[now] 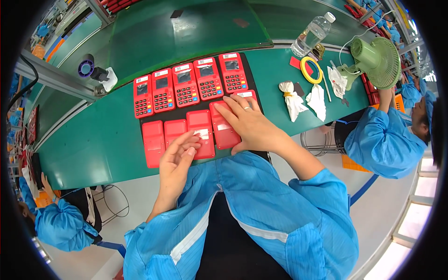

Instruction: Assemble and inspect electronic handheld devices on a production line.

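My right hand (254, 126) is spread over a red card payment terminal (223, 125) lying face down, its fingertips near the far edge and its thumb by the near corner. My left hand (175, 158) has loosely curled fingers, with the thumb apart. Its fingertips are at another face-down terminal (201, 122), beside a white label (201, 134) on its back. To the left lie two more face-down terminals (153, 140). Behind them runs a row of several face-up terminals (185, 86) with keypads and small screens. One more terminal (245, 94) is partly hidden by my right hand.
The terminals lie on a black mat (186, 110) on the green table (93, 149). At right are a yellow tape roll (311, 70), crumpled white wrappings (293, 101), a water bottle (312, 35) and a green fan (373, 60). Co-workers in blue sit on both sides.
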`<state>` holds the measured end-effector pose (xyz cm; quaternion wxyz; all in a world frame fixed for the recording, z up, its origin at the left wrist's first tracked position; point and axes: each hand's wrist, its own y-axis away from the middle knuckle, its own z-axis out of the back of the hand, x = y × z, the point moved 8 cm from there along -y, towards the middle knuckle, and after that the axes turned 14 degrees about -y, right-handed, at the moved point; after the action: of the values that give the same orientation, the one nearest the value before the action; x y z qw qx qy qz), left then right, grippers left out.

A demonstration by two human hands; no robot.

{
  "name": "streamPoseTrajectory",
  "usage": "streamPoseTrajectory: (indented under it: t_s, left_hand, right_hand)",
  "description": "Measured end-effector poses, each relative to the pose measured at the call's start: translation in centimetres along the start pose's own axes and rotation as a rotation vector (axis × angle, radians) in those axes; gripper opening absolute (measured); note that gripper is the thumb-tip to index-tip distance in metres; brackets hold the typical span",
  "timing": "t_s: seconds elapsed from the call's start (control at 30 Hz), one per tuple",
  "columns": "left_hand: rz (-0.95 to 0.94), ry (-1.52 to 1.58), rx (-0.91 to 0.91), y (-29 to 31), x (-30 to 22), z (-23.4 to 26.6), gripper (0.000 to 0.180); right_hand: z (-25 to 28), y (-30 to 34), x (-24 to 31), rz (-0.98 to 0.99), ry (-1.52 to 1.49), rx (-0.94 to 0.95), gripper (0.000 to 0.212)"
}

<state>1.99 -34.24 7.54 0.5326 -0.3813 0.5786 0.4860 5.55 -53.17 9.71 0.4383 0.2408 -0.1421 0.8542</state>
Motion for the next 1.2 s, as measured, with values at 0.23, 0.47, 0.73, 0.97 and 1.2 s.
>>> streamPoseTrajectory:
  t_s: [0.23,0.47,0.73,0.97,1.2]
  left_hand:
    - [0.025,0.148,0.039,-0.9,1.1,-1.0,0.037]
    - [0.396,0.706,0.030,-2.1,-0.3,-5.9,0.056]
    - [0.052,0.931,0.431,-3.8,-1.3,-6.2,0.073]
    - [0.109,0.830,0.205,-5.0,-1.2,-4.9,0.068]
    - [0.129,0.729,0.138,-5.1,0.0,-4.9,0.057]
  right_hand:
    - [-0.1,-1.1,0.0,-0.004,-0.079,0.061,0.125]
    - [3.4,-0.2,5.2,0.165,-0.330,-0.254,0.133]
    - [2.4,0.9,4.3,0.159,-0.757,-0.378,0.154]
    - [2.2,1.4,6.1,0.132,-0.563,-0.512,0.122]
    - [2.2,1.4,6.5,0.124,-0.351,-0.619,0.082]
